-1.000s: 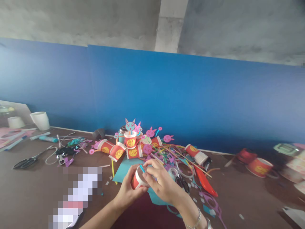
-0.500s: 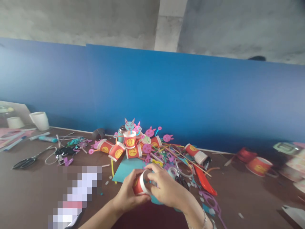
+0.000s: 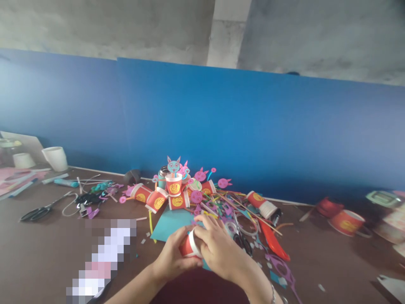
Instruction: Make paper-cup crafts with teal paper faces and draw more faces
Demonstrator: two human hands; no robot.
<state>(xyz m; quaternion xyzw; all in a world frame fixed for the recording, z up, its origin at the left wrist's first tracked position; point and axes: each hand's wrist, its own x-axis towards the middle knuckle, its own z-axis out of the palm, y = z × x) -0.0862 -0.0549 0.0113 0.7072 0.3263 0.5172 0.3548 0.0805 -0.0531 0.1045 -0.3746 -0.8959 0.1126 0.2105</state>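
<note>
My left hand (image 3: 171, 255) is wrapped round a small red paper cup (image 3: 189, 245) with a white rim, tipped on its side low in the middle of the view. My right hand (image 3: 218, 249) covers the cup's mouth from the right, fingers curled over the rim. Both hands hover over a teal paper sheet (image 3: 167, 223) on the brown table (image 3: 38, 253). Just beyond lies a heap of red cups (image 3: 174, 192) topped with pink and teal bunny cut-outs (image 3: 173, 164).
Black scissors (image 3: 39, 211) and a teal pen (image 3: 65, 183) lie at the left, with a white cup (image 3: 56, 158) behind them. More scissors (image 3: 242, 240), an orange tool (image 3: 274, 245) and paper scraps crowd the right. A blue board (image 3: 253, 126) backs the table.
The cup has been turned from rim-up to lying sideways, and both hands have sunk a little closer to me. My right hand now covers more of the cup.
</note>
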